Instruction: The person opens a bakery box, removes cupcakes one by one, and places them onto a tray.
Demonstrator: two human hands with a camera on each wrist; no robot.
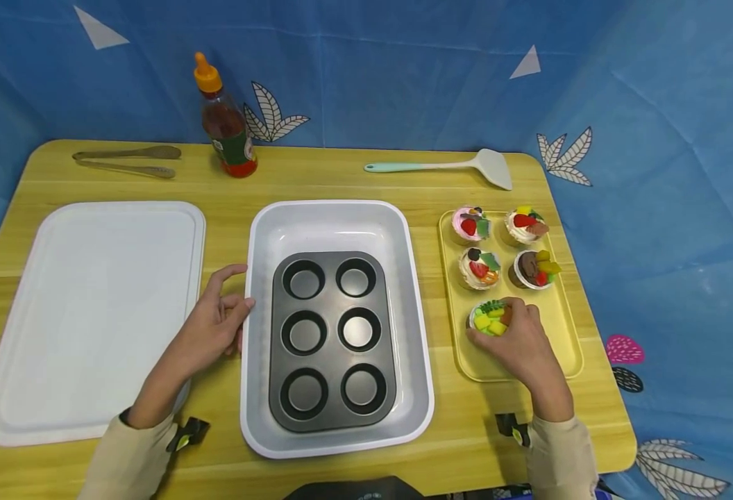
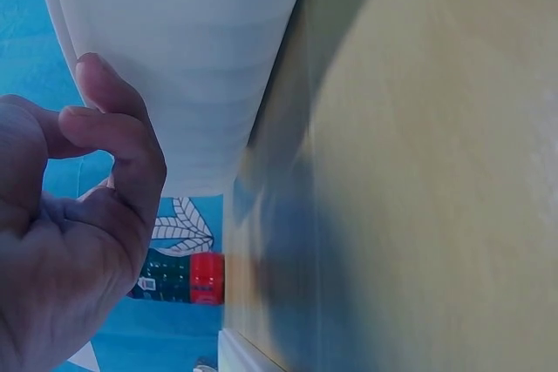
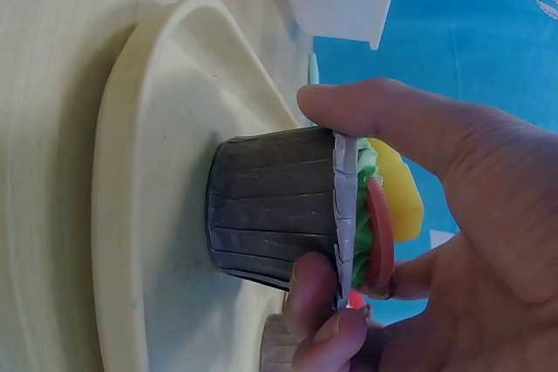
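My right hand [image 1: 523, 344] pinches a cupcake [image 3: 275, 206] by the rim of its dark pleated wrapper, thumb on one side and fingers on the other. Green frosting and yellow fruit pieces top it. Below is the yellow tray [image 1: 466, 364]; whether the base touches it I cannot tell. Several other cupcakes, among them a pink one [image 1: 466, 226] and a chocolate one [image 1: 529, 269], stand farther back on the tray. At the left side of the white tub [image 1: 335, 222], my left hand [image 1: 207, 326] touches its rim with relaxed, bent fingers. A dark muffin pan [image 1: 332, 340] with several round cups lies inside the tub.
A white tray [image 1: 98, 305] lies at the left. Behind it are tongs [image 1: 129, 151] and a sauce bottle [image 1: 229, 132] with an orange cap. A spatula [image 1: 491, 167] lies along the back right, before the blue cloth [image 1: 373, 76].
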